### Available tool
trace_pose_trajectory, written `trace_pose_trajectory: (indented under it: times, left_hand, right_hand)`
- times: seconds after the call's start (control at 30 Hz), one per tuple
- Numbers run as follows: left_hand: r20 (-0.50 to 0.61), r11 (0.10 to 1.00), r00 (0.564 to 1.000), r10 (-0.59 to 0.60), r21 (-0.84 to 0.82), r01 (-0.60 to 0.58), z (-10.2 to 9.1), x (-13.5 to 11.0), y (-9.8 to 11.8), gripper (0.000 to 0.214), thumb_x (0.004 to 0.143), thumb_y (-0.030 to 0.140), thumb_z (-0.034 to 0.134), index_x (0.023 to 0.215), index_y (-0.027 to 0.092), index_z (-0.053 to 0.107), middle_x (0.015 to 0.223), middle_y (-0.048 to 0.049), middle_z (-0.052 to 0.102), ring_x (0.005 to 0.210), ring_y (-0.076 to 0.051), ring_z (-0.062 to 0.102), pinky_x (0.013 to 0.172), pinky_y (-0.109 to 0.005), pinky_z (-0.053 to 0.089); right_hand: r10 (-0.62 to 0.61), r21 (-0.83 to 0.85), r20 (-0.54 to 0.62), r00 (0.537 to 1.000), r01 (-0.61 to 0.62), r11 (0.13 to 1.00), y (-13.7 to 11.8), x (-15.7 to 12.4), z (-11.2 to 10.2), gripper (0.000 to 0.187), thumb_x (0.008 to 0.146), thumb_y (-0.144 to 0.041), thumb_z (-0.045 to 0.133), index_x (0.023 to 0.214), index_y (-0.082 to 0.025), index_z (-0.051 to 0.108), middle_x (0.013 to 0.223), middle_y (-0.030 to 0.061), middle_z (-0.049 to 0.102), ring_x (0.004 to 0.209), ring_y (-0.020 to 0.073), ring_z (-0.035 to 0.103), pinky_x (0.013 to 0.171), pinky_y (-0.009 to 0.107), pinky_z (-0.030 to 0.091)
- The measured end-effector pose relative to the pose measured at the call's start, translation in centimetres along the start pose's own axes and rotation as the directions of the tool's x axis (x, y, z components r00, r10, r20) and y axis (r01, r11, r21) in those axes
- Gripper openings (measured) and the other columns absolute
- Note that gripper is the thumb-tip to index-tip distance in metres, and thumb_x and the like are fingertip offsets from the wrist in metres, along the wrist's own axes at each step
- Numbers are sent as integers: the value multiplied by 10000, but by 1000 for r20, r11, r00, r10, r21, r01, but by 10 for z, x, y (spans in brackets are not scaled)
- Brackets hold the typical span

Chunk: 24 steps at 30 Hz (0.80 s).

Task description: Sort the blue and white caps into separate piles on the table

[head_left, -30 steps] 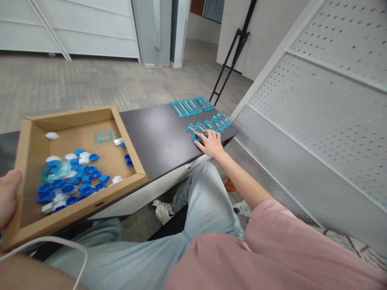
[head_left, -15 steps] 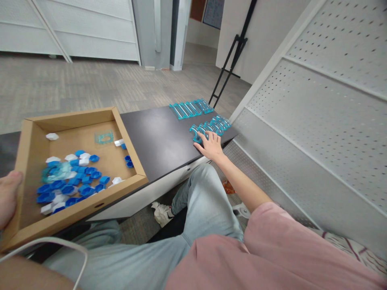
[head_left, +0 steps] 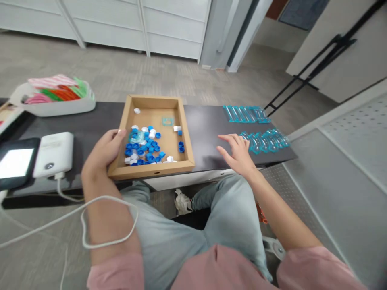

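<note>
My left hand (head_left: 105, 150) grips the left wall of a shallow cardboard tray (head_left: 188, 149), thumb over the rim. Inside the tray lie several blue and white hexagonal pieces (head_left: 148, 147), bunched toward the near left, with a clear teal piece (head_left: 168, 121) by itself farther back. My right hand (head_left: 237, 152) hovers over the dark table to the right of the tray, fingers apart, with nothing in it. Just right of it lies a row of teal transparent curved pieces (head_left: 266, 141). Behind that is a second row of teal straight-barred pieces (head_left: 246, 114).
On the left stand a white basket (head_left: 60, 106) of colourful items, a white power bank (head_left: 54, 155) and a dark device with a lit screen (head_left: 16, 163). A white cable (head_left: 109, 197) loops over my left forearm. A perforated panel (head_left: 347, 161) borders the right side.
The view has swung left, bringing the basket and power bank in. My right hand has come away from the curved teal row toward the tray. The left hand still holds the tray.
</note>
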<state>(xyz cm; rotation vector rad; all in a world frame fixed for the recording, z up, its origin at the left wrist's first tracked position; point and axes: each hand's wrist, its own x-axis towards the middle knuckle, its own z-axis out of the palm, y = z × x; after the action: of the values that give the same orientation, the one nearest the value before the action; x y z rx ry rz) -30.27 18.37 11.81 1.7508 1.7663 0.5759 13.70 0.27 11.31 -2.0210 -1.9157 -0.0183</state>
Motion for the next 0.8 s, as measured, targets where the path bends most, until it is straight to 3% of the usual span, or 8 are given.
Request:
trace_pose_trajectory:
  times: [0.07, 0.2, 0.33, 0.43, 0.57, 0.67, 0.8]
  left_hand:
    - [4, 996, 1000, -27, -88, 28, 2, -4, 7, 539, 1153, 559, 550, 1434, 134, 726, 1398, -81, 864, 1324, -297, 760, 1215, -418, 612]
    - [-23, 983, 996, -82, -165, 77, 7, 0, 7, 522, 1098, 589, 602, 1353, 172, 785, 1341, -106, 883, 1270, -313, 782, 1159, -372, 633]
    - [-24, 984, 999, -34, -177, 29, 10, 8, -5, 583, 1076, 664, 615, 1339, 178, 800, 1350, -122, 882, 1282, -331, 778, 1184, -378, 626]
    - [-17, 983, 1000, 17, -184, -20, 11, 10, -13, 632, 1084, 704, 583, 1346, 172, 801, 1395, -143, 870, 1337, -358, 760, 1219, -405, 615]
    - [-4, 981, 998, 68, -184, -68, 15, 15, -20, 673, 1083, 747, 570, 1333, 168, 804, 1369, -151, 867, 1317, -372, 765, 1222, -445, 621]
    - [-11, 982, 997, 73, -175, -74, 17, 17, -21, 656, 1094, 731, 568, 1336, 168, 803, 1374, -153, 859, 1304, -361, 769, 1222, -449, 618]
    - [-12, 986, 999, 35, -160, -37, 18, 19, -19, 638, 1086, 716, 583, 1339, 173, 804, 1353, -146, 856, 1276, -348, 774, 1206, -429, 618]
  right_hand:
    - [-150, 80, 84, 985, 143, 986, -38, 26, 1, 489, 1231, -539, 496, 1573, -379, 808, 1428, 133, 837, 1308, 404, 754, 1236, 632, 480]
    - [-383, 163, 208, 900, 354, 921, -111, 95, 28, 399, 1212, -410, 588, 1523, -296, 812, 1402, 117, 847, 1289, 354, 778, 1196, 528, 490]
    - [-407, 76, 306, 860, 405, 911, -156, 156, 75, 380, 1188, -328, 629, 1512, -212, 792, 1484, 159, 820, 1343, 357, 764, 1143, 470, 545]
    - [-442, 81, 355, 824, 444, 892, -165, 175, 101, 288, 1136, -235, 678, 1385, -190, 815, 1399, 170, 829, 1266, 350, 772, 1110, 461, 576]
    - [-628, 345, 318, 710, 530, 774, -159, 175, 114, 227, 1053, -124, 710, 1256, -195, 780, 1262, 125, 823, 1107, 291, 752, 1067, 433, 587]
    - [-635, 455, 246, 732, 491, 743, -156, 171, 116, 214, 1030, -125, 700, 1220, -211, 748, 1219, 106, 802, 1053, 274, 717, 1030, 422, 590]
    - [-617, 513, 149, 773, 473, 716, -158, 171, 115, 228, 1039, -155, 679, 1249, -218, 742, 1281, 109, 748, 1129, 278, 703, 1086, 430, 582]
